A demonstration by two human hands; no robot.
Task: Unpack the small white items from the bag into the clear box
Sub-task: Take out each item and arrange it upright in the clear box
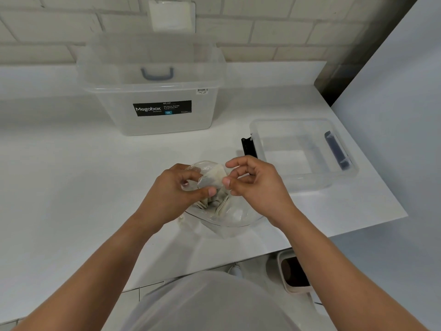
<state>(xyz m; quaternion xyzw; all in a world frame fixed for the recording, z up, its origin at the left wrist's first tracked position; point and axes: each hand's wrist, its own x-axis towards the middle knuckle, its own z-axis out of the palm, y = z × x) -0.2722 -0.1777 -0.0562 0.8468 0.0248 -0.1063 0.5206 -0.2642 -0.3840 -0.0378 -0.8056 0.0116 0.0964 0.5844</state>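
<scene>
The left hand [177, 189] is pinching one small white item [211, 179] at the bag [229, 215] mouth while the right hand [253, 181], seemingly gripping film, should be holding it wide.

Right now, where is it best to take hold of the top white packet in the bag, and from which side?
Pinch the upper corner of the top white packet, coming from above through the open mouth of the clear bag. That flat packet sticks up above the others, so its edge is free. The left hand already has fingers on it; the right hand seems to hold the bag's rim.
</scene>
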